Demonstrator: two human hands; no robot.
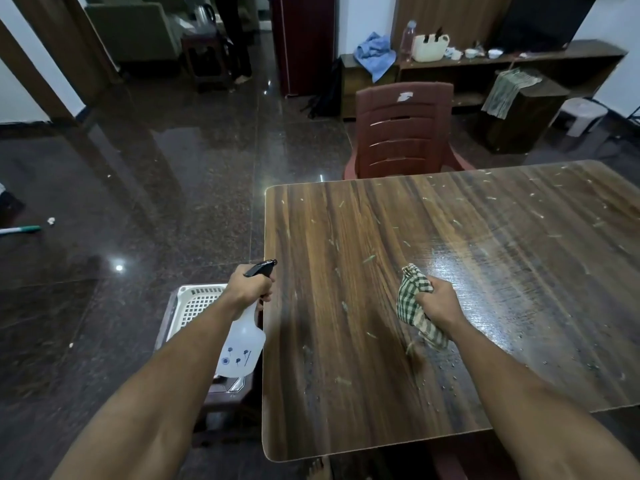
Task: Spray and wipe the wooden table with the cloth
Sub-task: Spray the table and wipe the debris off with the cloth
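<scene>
- The left hand (251,287) gripped the neck of a white spray bottle (242,341), fingers curled at its black trigger, just off the left edge of the table (346,237).
- The right hand (441,301) clutched a bunched green checked cloth (410,303) over the table's near middle.
- Pale scraps and wet droplets lay scattered across the wood.
- A brown chair (401,133) stood at the far side.
- A white basket (199,301) sat below the bottle.

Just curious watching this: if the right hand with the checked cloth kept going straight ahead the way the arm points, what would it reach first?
Probably nothing solid: the right hand gripping the cloth would travel over the wooden table, across its scattered bits, toward the brown plastic chair beyond the far edge. Its height above the table is unclear.
</scene>
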